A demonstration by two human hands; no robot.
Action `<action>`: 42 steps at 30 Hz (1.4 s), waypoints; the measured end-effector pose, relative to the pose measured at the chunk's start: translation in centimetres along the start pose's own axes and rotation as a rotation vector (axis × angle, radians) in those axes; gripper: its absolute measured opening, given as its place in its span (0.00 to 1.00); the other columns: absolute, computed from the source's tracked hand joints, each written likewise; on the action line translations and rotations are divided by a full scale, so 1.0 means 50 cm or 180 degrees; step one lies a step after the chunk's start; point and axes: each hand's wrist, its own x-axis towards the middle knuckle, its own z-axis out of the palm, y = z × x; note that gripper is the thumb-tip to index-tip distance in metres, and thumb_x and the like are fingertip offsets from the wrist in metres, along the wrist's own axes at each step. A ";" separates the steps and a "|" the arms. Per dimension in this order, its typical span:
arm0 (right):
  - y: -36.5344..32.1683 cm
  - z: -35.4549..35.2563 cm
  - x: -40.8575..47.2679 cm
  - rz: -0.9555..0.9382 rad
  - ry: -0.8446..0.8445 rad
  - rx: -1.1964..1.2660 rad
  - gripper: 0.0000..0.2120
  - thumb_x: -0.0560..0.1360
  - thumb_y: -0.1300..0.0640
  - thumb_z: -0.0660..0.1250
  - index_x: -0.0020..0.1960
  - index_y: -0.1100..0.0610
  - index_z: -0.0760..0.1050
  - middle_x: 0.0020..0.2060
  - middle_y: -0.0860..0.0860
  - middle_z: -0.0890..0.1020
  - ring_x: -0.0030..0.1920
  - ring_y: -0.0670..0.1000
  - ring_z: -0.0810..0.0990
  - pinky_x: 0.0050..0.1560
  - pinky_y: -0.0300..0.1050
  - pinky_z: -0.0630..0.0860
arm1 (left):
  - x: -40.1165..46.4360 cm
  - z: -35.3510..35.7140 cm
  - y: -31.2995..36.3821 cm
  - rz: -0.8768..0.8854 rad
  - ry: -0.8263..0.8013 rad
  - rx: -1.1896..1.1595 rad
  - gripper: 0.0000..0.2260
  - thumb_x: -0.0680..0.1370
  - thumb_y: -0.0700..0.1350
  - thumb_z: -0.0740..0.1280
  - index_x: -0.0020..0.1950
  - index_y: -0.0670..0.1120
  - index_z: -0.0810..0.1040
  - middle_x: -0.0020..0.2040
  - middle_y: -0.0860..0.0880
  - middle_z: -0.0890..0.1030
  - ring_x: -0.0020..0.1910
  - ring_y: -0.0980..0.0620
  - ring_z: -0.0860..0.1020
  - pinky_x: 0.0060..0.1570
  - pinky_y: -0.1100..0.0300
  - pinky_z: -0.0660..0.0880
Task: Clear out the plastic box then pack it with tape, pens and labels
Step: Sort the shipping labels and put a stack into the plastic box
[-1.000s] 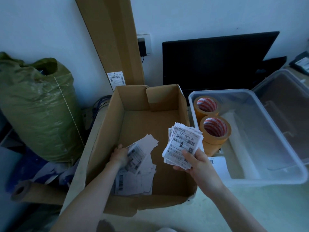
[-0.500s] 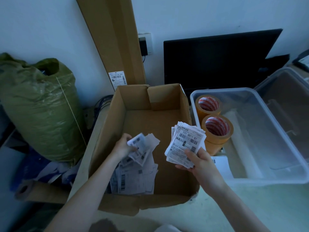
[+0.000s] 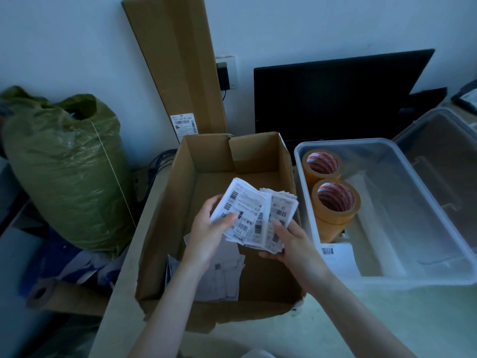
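Both hands (image 3: 247,236) grip labels (image 3: 254,214) above the cardboard box (image 3: 165,228).

We cannot read the small, dim print on the labels (image 3: 254,215) above the cardboard box (image 3: 165,228), our hands hide their lower edges, and right of that box the second clear tub (image 3: 449,161) is cut off by the frame's edge.

Both forearms are bare to the frame's edge; no sleeves, rings or watch show.
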 end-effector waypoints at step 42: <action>0.020 -0.019 -0.001 -0.0105 0.0092 0.0223 0.10 0.79 0.57 0.61 0.58 0.48 0.74 0.49 0.52 0.82 0.50 0.54 0.83 0.39 0.47 0.81 | 0.053 -0.007 -0.058 -0.0431 0.0343 0.0618 0.08 0.80 0.48 0.61 0.56 0.49 0.77 0.53 0.49 0.80 0.48 0.53 0.77 0.41 0.64 0.72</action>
